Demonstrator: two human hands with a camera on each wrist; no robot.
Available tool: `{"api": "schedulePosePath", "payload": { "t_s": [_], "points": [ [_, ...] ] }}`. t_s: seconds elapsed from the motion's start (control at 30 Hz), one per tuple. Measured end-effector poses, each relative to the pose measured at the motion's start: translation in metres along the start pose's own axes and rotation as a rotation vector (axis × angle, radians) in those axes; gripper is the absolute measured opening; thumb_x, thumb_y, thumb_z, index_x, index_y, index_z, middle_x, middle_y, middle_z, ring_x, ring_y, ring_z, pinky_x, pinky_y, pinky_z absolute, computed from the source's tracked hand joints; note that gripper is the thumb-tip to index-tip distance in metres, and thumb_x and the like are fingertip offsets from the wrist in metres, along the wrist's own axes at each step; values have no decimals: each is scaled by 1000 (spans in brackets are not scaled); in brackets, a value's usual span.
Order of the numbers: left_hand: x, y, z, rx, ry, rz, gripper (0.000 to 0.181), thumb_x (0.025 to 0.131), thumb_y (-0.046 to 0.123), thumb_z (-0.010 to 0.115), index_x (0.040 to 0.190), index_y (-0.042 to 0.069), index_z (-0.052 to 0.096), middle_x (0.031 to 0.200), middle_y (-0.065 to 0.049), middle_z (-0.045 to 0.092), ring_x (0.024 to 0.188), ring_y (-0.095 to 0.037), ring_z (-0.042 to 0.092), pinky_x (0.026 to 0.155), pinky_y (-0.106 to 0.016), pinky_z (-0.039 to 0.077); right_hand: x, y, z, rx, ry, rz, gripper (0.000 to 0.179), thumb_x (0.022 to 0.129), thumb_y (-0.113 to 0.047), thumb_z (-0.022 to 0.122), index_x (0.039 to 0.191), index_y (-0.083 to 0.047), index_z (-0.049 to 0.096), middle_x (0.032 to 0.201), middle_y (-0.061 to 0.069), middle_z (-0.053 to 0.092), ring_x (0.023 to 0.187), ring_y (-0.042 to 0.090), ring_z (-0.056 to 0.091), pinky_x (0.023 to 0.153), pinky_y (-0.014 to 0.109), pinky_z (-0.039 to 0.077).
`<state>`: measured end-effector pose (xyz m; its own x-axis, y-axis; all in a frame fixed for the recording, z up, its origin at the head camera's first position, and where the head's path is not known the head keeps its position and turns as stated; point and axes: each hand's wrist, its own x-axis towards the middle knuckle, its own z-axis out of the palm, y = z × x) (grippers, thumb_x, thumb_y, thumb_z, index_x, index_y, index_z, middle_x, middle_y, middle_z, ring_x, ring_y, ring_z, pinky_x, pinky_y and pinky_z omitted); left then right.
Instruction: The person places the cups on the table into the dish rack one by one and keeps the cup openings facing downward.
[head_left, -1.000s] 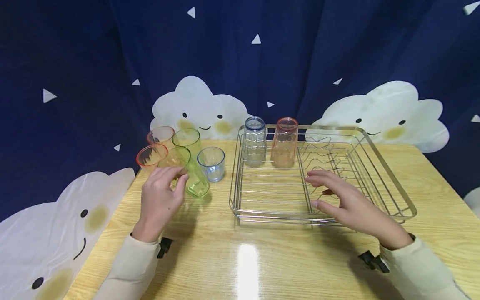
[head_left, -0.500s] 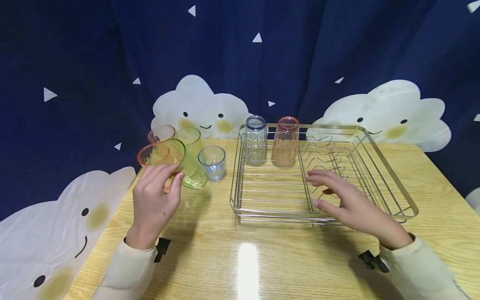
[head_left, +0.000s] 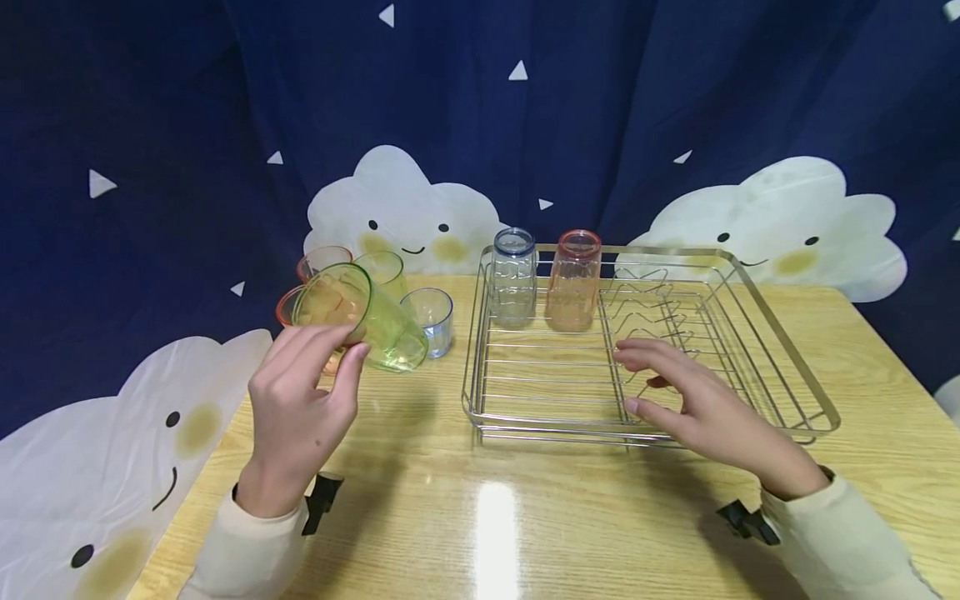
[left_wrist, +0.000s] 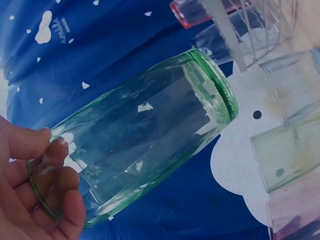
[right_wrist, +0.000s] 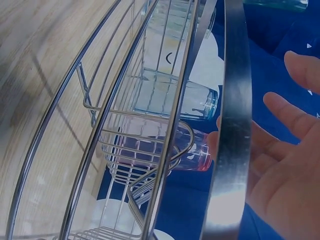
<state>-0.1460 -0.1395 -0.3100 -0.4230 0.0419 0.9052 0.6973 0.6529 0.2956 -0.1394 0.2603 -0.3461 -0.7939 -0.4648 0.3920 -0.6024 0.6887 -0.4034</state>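
My left hand [head_left: 303, 408] pinches the rim of a tall green drinking glass [head_left: 393, 333] between thumb and fingers. The glass is tilted, its mouth toward the hand and its base pointing right; the left wrist view shows its thick base [left_wrist: 212, 90]. Beside it stand a second green glass [head_left: 388, 268], a red-rimmed glass [head_left: 327, 257], another red-rimmed glass [head_left: 285, 310] mostly hidden, and a short blue-rimmed glass [head_left: 441, 325]. Over the wire dish rack [head_left: 783, 346] my right hand [head_left: 693, 408] hovers with relaxed, parted fingers and nothing in them.
Upside down at the back left of the rack are a blue glass [head_left: 513, 292] and a red glass [head_left: 574, 292]. Wavy wire dividers [head_left: 645, 321] fill the rack's right half. A dark blue curtain [head_left: 585, 100] hangs behind the wooden table [head_left: 420, 500].
My left hand has drawn the green glass up and toward itself, to the left, tipping it more so its base swings right. My right hand has stayed in place.
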Motion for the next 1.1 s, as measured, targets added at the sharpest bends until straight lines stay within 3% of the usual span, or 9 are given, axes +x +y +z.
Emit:
{"api": "schedulePosePath", "payload": {
  "t_s": [0.27, 0.77, 1.1],
  "points": [
    [0, 11, 4, -69, 35, 78, 11, 81, 3, 73, 89, -4, 74, 79, -15, 73, 71, -27, 62, 69, -29, 48, 0, -1, 3, 17, -11, -13, 56, 87, -7, 73, 139, -15, 55, 145, 6, 52, 116, 10, 58, 84, 24, 57],
    [-3, 41, 27, -293, -35, 233, 17, 93, 12, 67, 88, -3, 72, 81, -11, 72, 79, -24, 66, 81, -29, 55, 0, -11, 6, 79, -10, -33, 58, 86, -5, 73, 140, -15, 53, 144, 7, 53, 115, 13, 60, 84, 25, 57],
    [-8, 59, 44, -421, 18, 313, 16, 94, 9, 66, 87, -5, 67, 80, -12, 67, 77, -25, 64, 79, -32, 56, 2, -20, 8, 196, -58, 28, 61, 90, -4, 68, 146, -19, 46, 139, 3, 56, 116, 12, 61, 88, 29, 57]
  ]
}}
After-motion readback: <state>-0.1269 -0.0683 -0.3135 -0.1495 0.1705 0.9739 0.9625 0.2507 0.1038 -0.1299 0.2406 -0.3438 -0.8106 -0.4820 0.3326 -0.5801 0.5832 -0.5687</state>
